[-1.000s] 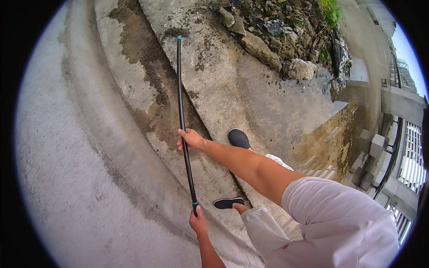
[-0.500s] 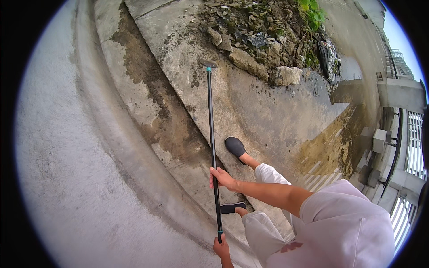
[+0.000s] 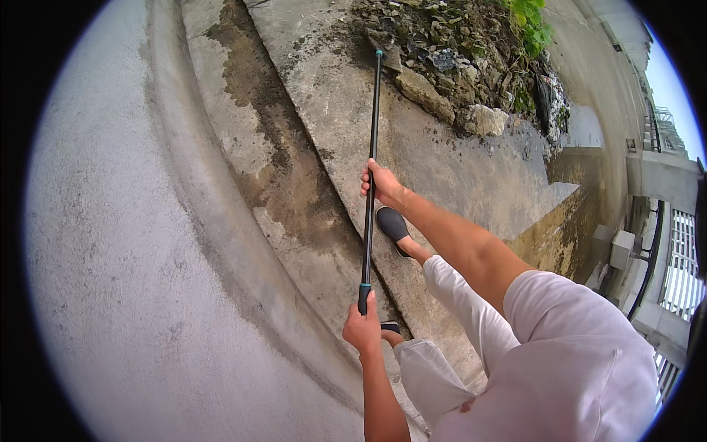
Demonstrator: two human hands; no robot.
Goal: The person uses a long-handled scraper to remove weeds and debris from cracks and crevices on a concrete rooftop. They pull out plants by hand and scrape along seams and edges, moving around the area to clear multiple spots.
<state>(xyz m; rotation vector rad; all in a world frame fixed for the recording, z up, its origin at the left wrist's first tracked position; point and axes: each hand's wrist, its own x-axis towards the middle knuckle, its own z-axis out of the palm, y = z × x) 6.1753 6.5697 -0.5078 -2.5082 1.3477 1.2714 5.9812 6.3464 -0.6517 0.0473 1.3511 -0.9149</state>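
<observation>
Left hand: The left hand (image 3: 362,329) is sitting low in the middle, at about 6 o'clock. Its grip is wrapping tight around the bottom end of the long pole (image 3: 370,177).
Right hand: The right hand (image 3: 381,182) is sitting higher up, at 12 o'clock from the left hand. Its grip is curling shut around the middle of the pole.
Pole: It is a thin black stick with a blue-green band near the bottom end. It is standing almost straight up and down in the picture, running from the left hand up toward 12 o'clock.
Far end: The top of the pole is reaching the edge of the rubble pile (image 3: 456,59). I cannot tell what kind of head is on it.
Rubble pile: Rocks, dirt and dry bits are lying at about 1 o'clock. A big pale stone (image 3: 482,119) is resting at its near side.
Plant: Green leaves (image 3: 532,20) are growing behind the pile, near the top.
Ground: The concrete ground (image 3: 147,258) is looking grey, with dark wet patches (image 3: 276,147) at 11 o'clock from the hands.
Feet: One dark shoe (image 3: 392,225) is standing just beside the pole, at 4 o'clock from the right hand. The other shoe (image 3: 390,328) is peeking out next to the left hand.
Clothes: The person is wearing light trousers (image 3: 456,309) and a pale top.
Far right: A white building with a gate (image 3: 677,258) is standing at 3 o'clock.
</observation>
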